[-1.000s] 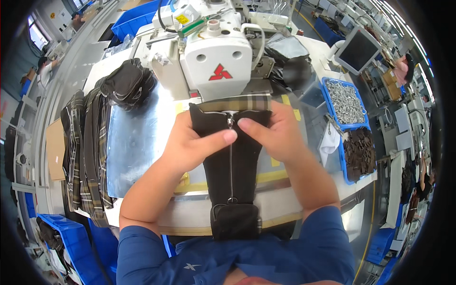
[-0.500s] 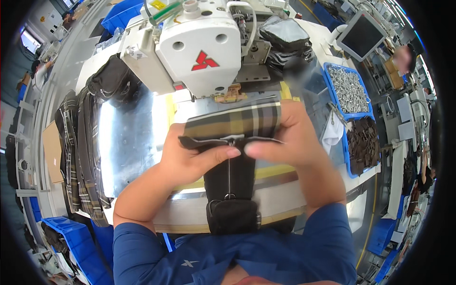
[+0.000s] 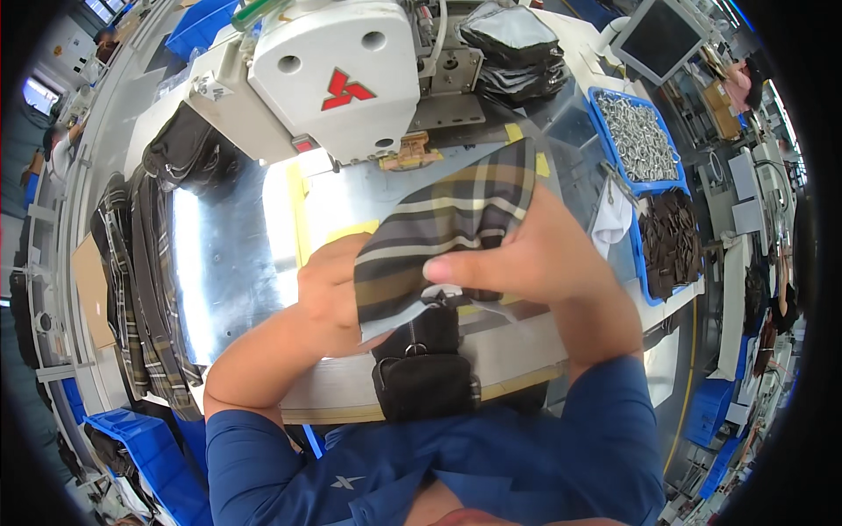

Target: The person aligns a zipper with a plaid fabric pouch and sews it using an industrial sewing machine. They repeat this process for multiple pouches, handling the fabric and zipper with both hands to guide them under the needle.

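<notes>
A plaid fabric piece (image 3: 443, 215) in brown, grey and white is bent into a fan shape between both hands, in front of the sewing machine (image 3: 338, 66). My left hand (image 3: 331, 294) is closed on its left edge, with the fingers mostly behind the cloth. My right hand (image 3: 553, 250) grips the right side, its thumb lying across the plaid face and its fingers hidden behind. A pale strip shows along the lower edge. Below hangs a black pouch (image 3: 425, 386) with a metal ring (image 3: 416, 350), over the table's front edge.
Plaid straps or panels (image 3: 145, 289) and dark bags (image 3: 189, 149) lie at left. On the right, blue trays hold metal hooks (image 3: 636, 140) and brown pieces (image 3: 671, 245), beside a white cloth (image 3: 611, 215). Black pieces (image 3: 517, 57) are stacked behind; a screen (image 3: 662, 39) stands far right.
The plaid piece has turned and fanned out, its plaid face now more toward me. My left hand has moved lower and its thumb is now hidden; my right thumb has shifted onto the plaid.
</notes>
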The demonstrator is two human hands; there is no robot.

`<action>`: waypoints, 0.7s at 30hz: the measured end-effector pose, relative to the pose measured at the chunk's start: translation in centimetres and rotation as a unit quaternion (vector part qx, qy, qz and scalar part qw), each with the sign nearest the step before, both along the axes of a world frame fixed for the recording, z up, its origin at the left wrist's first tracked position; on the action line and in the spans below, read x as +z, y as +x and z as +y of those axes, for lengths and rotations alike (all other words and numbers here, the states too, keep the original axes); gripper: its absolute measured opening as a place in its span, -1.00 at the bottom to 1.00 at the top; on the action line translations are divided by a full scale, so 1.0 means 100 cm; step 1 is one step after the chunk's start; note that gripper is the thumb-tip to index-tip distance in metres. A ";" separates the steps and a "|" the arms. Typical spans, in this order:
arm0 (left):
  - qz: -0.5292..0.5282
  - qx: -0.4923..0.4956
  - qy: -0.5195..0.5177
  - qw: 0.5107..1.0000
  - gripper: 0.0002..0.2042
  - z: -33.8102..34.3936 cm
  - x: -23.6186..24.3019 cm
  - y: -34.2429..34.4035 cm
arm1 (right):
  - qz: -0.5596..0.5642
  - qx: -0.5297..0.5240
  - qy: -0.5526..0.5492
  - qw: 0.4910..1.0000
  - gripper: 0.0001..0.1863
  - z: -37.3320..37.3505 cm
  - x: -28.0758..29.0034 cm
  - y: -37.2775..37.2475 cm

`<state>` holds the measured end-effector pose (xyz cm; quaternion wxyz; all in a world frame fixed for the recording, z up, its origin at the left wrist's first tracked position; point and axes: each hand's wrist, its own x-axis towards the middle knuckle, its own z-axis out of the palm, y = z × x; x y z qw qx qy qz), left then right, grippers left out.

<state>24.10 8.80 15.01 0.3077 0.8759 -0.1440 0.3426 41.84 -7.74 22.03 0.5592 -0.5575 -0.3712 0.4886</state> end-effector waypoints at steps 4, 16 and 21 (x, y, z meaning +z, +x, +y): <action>0.012 0.105 -0.084 0.991 -0.58 -0.007 0.002 -0.012 | -0.019 -0.001 0.023 1.000 -0.55 0.003 -0.011 -0.003; -0.152 0.122 0.259 0.946 -0.65 -0.012 0.016 -0.017 | -0.169 0.014 0.148 0.974 -0.49 0.001 -0.026 -0.005; -0.146 0.144 0.323 0.924 -0.64 -0.019 0.020 -0.023 | -0.232 0.002 0.161 0.959 -0.46 -0.003 -0.031 -0.006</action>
